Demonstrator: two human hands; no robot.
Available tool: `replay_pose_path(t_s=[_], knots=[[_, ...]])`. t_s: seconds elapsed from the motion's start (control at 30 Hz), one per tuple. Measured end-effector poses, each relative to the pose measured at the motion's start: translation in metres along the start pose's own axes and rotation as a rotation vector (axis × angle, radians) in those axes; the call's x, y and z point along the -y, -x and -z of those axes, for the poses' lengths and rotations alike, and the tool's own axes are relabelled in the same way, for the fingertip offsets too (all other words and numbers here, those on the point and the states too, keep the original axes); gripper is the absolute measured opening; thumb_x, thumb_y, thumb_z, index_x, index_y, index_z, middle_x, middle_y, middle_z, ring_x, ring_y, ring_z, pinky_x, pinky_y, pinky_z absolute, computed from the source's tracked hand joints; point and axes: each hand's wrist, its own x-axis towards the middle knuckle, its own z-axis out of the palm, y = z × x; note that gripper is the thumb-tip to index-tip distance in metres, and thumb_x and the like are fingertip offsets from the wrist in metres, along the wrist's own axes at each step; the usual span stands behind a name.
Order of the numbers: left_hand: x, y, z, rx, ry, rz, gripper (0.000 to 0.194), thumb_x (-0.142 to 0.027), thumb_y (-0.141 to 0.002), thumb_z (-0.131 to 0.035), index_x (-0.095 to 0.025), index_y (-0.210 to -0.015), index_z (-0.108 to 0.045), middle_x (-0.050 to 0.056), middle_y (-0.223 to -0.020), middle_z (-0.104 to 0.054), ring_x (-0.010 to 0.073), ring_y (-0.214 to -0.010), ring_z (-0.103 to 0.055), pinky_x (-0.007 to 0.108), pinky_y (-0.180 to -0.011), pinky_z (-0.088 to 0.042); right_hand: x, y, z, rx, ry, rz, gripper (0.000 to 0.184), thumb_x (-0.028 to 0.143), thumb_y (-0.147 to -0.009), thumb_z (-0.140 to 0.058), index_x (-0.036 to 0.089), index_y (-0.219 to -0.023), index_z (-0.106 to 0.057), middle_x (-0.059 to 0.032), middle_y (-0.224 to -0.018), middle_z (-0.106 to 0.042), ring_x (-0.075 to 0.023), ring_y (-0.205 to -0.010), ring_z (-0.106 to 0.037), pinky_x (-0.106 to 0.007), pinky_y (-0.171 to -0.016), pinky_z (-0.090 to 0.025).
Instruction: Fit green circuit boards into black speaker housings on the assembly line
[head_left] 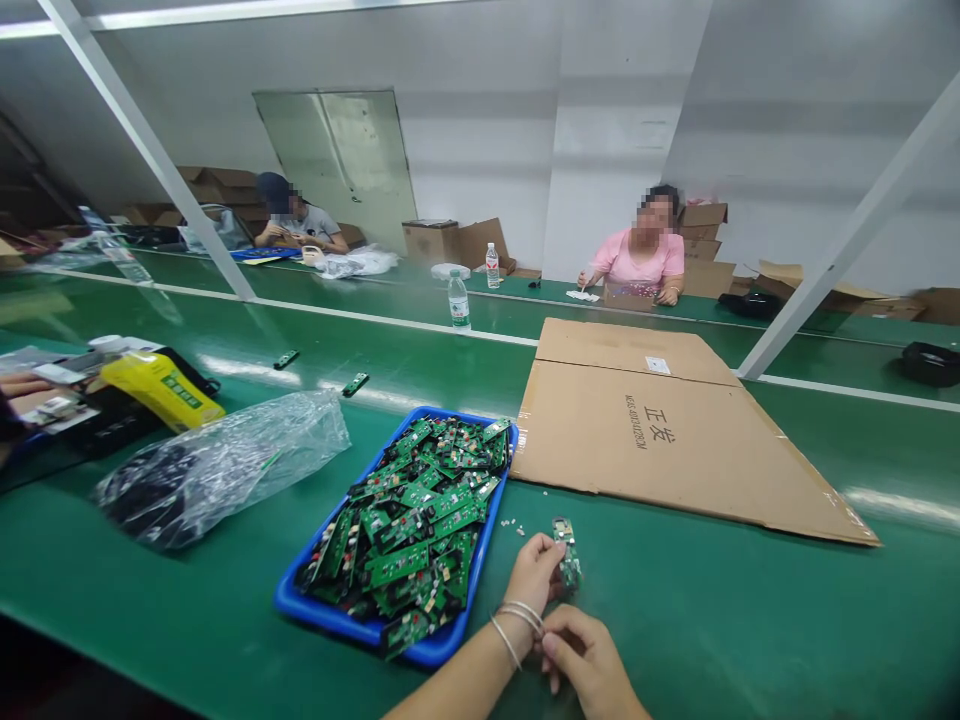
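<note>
My left hand (535,572) is closed on a small green circuit board (568,560), its thumb and fingers gripping the board's left edge. Thin silver bangles (517,612) circle my left wrist. Just below, my right hand (586,655) has its fingers curled together beside those bangles; what they pinch, if anything, is hidden. Left of my hands, a blue tray (289,590) is heaped with similar circuit boards (420,520). A few tiny white parts (513,524) lie on the green table between the tray and the held board.
Beyond my hands lies a flattened cardboard sheet (585,420). A clear plastic bag (232,460) and a yellow packet (161,388) are at left, near another person's hand (22,385). Two loose boards and a water bottle (458,302) stand farther back. Two people sit across.
</note>
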Motion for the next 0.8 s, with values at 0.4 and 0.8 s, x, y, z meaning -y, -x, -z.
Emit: replay_pose_path(t_s=[0.4, 0.8], knots=[[0.003, -0.002, 0.002, 0.017, -0.033, -0.022, 0.048, -0.048, -0.073, -0.082, -0.022, -0.064, -0.043, -0.012, -0.051, -0.043, 0.0083, -0.045, -0.042, 0.023, -0.051, -0.040, 0.014, -0.003, -0.004, 0.017, -0.089, -0.050, 0.063, 0.081, -0.075, -0.065, 0.018, -0.077, -0.057, 0.0014, -0.063, -0.050, -0.0092, -0.050, -0.041, -0.020, -0.049, -0.035], [-0.006, 0.020, -0.007, -0.111, -0.151, -0.331, 0.065, -0.081, -0.056, -0.076, -0.022, -0.063, -0.048, -0.007, -0.059, -0.039, 0.0128, -0.059, -0.035, 0.025, -0.056, -0.031, 0.004, 0.000, 0.002, 0.013, 0.259, 0.096, 0.059, 0.068, -0.059, -0.080, 0.020, -0.057, -0.047, 0.0021, -0.056, -0.046, -0.0144, -0.055, -0.039, -0.026, -0.056, -0.029]])
